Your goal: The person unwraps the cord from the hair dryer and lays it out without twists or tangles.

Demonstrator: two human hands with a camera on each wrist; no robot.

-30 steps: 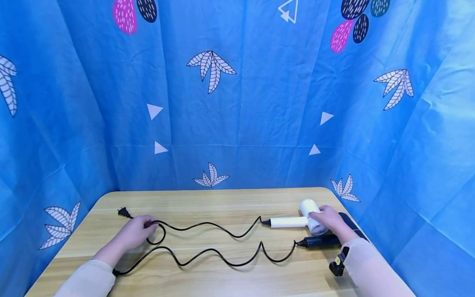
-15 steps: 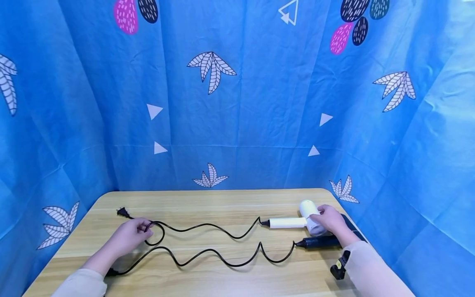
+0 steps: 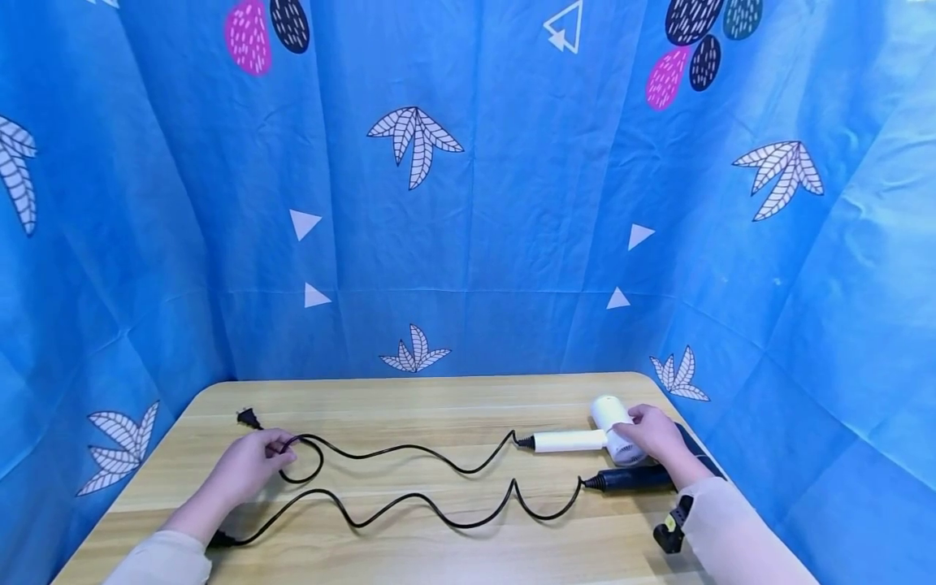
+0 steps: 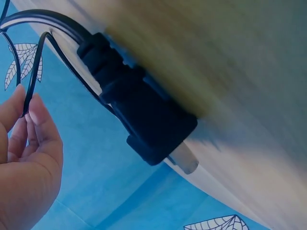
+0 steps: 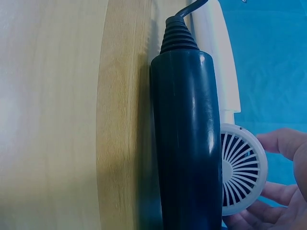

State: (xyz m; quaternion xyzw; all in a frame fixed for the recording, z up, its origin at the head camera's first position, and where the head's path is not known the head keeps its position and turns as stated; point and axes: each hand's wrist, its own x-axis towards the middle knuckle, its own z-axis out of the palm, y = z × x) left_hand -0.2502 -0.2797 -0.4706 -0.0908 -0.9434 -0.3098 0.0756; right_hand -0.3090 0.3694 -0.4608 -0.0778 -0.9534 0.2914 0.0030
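Note:
A white hair dryer (image 3: 570, 441) lies on the table with its handle toward the left. My right hand (image 3: 658, 435) holds its head, fingers and thumb around the barrel beside the grille (image 5: 242, 170) in the right wrist view. Just in front lies a dark hair dryer (image 3: 630, 478), its head mostly hidden by my right arm. On the left, my left hand (image 3: 249, 469) pinches the white dryer's black cord (image 4: 32, 79) between thumb and fingertips. Past the fingers, that cord ends in a two-pin plug (image 3: 249, 418); a small loop hangs right of the hand.
The dark dryer's wavy cord (image 3: 409, 496) runs across the wooden table (image 3: 439, 561) to a second plug (image 3: 222, 539) under my left wrist, large in the left wrist view. A black device (image 3: 669, 532) sits at my right wrist. Blue patterned curtains (image 3: 468, 244) surround the table.
My left hand has shifted slightly left and toward me, still pinching the cord, and the cord's loop has shifted a little. My right hand stays on the white hair dryer.

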